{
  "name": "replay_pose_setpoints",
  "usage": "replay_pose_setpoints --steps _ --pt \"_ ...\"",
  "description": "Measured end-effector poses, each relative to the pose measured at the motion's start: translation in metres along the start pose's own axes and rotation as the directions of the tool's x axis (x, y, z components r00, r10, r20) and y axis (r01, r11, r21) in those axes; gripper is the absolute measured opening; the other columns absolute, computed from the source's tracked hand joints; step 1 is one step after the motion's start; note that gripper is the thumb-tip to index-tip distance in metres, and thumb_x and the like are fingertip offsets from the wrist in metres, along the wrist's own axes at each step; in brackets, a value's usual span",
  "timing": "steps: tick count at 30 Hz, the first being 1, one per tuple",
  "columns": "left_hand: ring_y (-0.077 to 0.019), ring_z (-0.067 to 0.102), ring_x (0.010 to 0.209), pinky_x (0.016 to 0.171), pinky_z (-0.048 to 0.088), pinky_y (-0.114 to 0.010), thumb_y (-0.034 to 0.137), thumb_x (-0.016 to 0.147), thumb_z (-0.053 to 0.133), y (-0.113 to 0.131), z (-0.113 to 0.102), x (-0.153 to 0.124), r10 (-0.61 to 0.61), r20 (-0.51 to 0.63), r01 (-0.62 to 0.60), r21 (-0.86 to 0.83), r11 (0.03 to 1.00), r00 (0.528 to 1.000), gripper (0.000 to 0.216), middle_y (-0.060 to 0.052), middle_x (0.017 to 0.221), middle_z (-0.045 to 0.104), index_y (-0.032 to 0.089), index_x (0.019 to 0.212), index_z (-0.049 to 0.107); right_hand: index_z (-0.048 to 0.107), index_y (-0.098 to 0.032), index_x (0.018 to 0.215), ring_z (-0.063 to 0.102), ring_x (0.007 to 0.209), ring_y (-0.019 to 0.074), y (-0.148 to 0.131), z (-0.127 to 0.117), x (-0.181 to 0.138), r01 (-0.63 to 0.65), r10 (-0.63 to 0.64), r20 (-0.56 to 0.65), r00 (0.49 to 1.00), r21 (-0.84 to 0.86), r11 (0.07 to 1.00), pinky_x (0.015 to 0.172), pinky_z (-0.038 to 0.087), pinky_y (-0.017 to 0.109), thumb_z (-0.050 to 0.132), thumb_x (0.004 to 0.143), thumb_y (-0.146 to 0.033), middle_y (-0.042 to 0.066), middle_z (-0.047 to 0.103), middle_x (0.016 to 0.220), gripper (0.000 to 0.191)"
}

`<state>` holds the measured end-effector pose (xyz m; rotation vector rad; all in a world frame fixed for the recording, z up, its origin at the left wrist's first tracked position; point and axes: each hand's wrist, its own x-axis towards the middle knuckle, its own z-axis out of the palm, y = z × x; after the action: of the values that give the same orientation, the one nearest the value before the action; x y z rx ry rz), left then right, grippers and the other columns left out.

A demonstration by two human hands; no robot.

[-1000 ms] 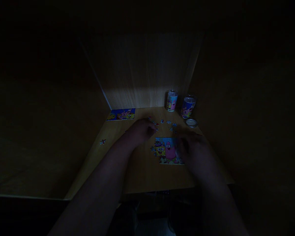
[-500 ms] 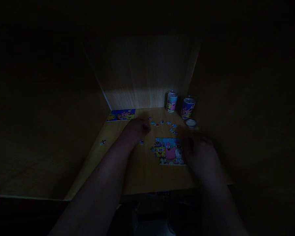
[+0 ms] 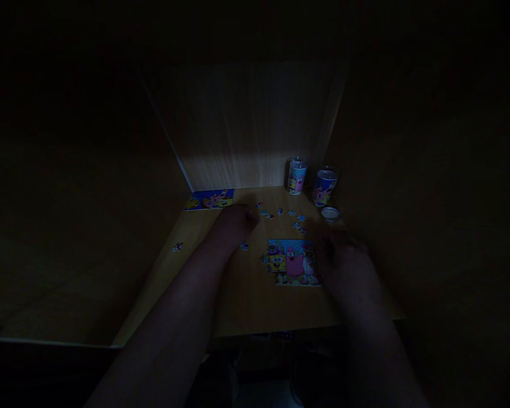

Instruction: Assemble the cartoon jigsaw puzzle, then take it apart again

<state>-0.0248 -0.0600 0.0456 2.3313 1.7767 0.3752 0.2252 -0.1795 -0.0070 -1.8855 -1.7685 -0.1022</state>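
Note:
A partly joined jigsaw puzzle [image 3: 294, 263] with cartoon figures lies flat on the wooden desk, its left edge uneven. My right hand [image 3: 344, 263] rests over the puzzle's right edge, fingers curled; whatever they may hold is hidden. Left of the loose jigsaw pieces [image 3: 296, 225], my left hand [image 3: 238, 221] is closed near the desktop, and I cannot make out anything in it. A single blue puzzle piece [image 3: 244, 246] lies just below my left hand. Another loose piece [image 3: 177, 247] sits by itself farther left. The light is very dim.
Two printed cans [image 3: 296, 178], [image 3: 324, 187] stand at the back right, with a round lid [image 3: 330, 213] in front. A blue cartoon picture sheet [image 3: 210, 199] lies at the back left. Wooden panels [image 3: 246, 124] enclose the desk [image 3: 255, 311] behind and on both sides.
My left hand has shifted very slightly left. My right hand stays at the puzzle's right edge, and the pieces look unmoved.

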Motion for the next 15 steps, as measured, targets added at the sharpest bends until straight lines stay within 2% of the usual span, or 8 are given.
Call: replay_pose_setpoints --steps 8,12,15 --pt "-0.0275 0.081 0.1 0.097 0.061 -0.037 0.019 0.098 0.066 -0.005 0.004 0.004 0.065 -0.032 -0.066 -0.037 0.997 0.997 0.02 -0.008 0.105 0.086 0.021 0.097 0.086 0.075 -0.019 0.097 0.069 0.097 0.0317 -0.002 -0.001 0.001 0.0 0.0 0.017 1.0 -0.014 1.0 0.092 0.048 0.044 0.053 0.108 -0.024 0.015 0.077 0.101 0.025" --pt "-0.0284 0.079 0.112 0.106 0.06 -0.04 0.017 0.101 0.063 -0.008 0.01 0.006 0.159 -0.055 -0.161 -0.025 0.987 0.986 0.023 -0.013 0.121 0.084 0.019 0.108 0.086 0.075 -0.019 0.097 0.069 0.098 0.0318 -0.001 0.0 0.001 0.0 0.0 0.025 1.0 -0.01 1.0 0.094 0.048 0.045 0.053 0.108 -0.023 0.016 0.078 0.103 0.025" --pt "-0.0287 0.074 0.125 0.113 0.058 -0.043 0.015 0.101 0.062 -0.009 0.018 0.006 0.241 -0.06 -0.242 -0.017 0.97 0.969 0.031 -0.011 0.136 0.08 0.023 0.122 0.084 0.075 -0.019 0.097 0.069 0.099 0.0324 -0.001 0.0 0.0 0.002 -0.002 0.021 1.0 -0.005 1.0 0.094 0.048 0.045 0.053 0.109 -0.024 0.015 0.078 0.103 0.026"
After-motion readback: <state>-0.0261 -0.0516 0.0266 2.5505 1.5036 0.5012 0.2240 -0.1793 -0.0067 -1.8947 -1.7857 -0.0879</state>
